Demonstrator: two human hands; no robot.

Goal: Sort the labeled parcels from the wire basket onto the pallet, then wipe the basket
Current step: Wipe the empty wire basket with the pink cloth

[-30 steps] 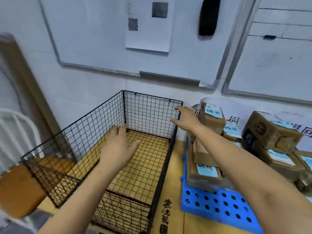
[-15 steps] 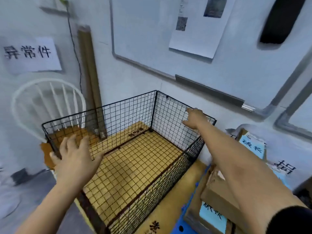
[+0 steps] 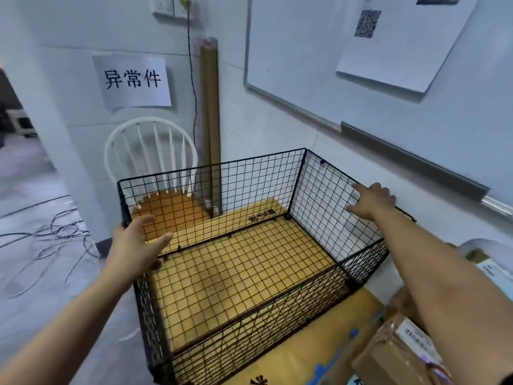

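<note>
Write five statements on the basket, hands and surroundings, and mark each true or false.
1. The wire basket holds no parcels. True.
2. The left hand holds a cloth. False: it holds nothing, fingers spread.
3. The right hand is at the basket's far right rim. True.
4. A white chair stands beyond the basket. True.
5. Parcels lie left of the basket. False: a parcel lies to its right.
</note>
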